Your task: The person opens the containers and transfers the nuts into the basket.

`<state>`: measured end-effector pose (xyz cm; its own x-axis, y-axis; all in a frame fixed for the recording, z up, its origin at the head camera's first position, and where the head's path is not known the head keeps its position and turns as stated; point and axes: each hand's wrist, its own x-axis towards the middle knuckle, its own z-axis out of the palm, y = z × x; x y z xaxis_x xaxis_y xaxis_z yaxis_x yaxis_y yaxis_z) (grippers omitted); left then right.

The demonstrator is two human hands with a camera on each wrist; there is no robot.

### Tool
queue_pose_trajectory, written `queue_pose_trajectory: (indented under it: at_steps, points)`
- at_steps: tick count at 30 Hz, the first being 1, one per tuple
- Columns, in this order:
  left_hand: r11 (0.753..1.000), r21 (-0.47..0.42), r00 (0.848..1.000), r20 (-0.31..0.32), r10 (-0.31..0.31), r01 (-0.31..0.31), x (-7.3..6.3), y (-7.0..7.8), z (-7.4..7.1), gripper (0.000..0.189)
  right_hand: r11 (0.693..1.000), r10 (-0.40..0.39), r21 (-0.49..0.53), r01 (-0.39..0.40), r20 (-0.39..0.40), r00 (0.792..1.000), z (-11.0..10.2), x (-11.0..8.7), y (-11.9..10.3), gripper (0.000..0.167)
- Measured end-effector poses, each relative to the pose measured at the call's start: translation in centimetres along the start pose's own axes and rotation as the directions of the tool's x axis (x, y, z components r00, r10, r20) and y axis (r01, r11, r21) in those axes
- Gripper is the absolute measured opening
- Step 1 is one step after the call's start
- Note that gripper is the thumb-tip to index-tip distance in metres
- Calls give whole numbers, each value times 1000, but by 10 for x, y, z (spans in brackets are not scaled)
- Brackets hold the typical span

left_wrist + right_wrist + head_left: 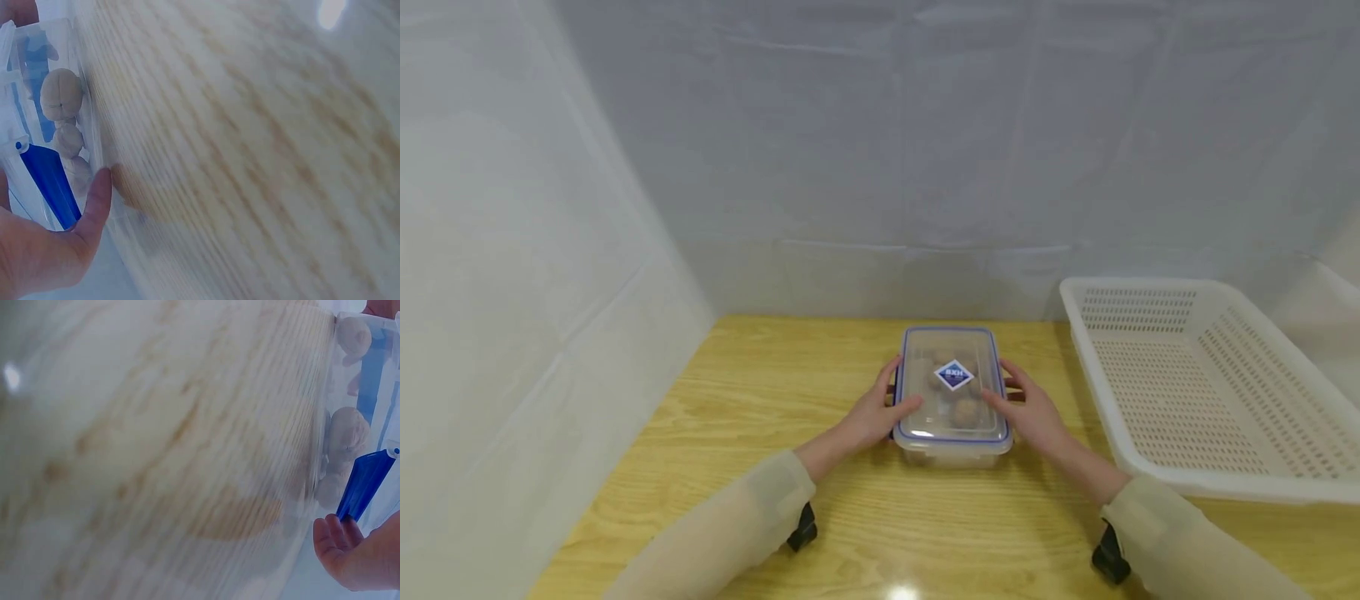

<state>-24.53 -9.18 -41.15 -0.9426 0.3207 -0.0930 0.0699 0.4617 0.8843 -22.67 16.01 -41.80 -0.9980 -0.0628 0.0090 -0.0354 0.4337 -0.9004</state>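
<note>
A clear plastic food container (955, 407) with a blue-edged lid and a diamond-shaped label stands on the wooden table. My left hand (876, 410) holds its left side, thumb over the lid and fingers down along the wall. On the opposite side my right hand (1032, 412) grips it the same way. Several round, pale-brown things (61, 95) show through the wall. In the left wrist view a blue side latch (51, 184) slants out from the lid, beside the left fingers. Another blue latch (365, 481) sticks out at the right fingertips.
A white plastic basket (1097, 392) with slotted walls and floor stands to the right of the container. The wooden table (760, 392) extends to the left and front. Pale sheeting (880, 167) hangs behind the table and along its left side.
</note>
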Motion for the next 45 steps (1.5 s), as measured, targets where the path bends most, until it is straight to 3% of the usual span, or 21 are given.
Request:
queue_pose_trajectory:
  at_steps: [15,24,31,45]
  points:
    - [1000,19,998,-67,1,0,-1,2,2,74,999,-29,15,28,12,1000,-1,2,2,70]
    - [997,36,992,-105,68,-64,-3,2,3,69,998,-58,-18,59,29,998,0,2,0,69]
    - [996,28,990,-116,83,-81,-3,2,4,62,994,-101,-41,102,19,995,0,0,1,65]
    - [996,19,986,-139,90,-89,-5,4,6,60,995,-53,90,52,13,998,0,-1,2,64]
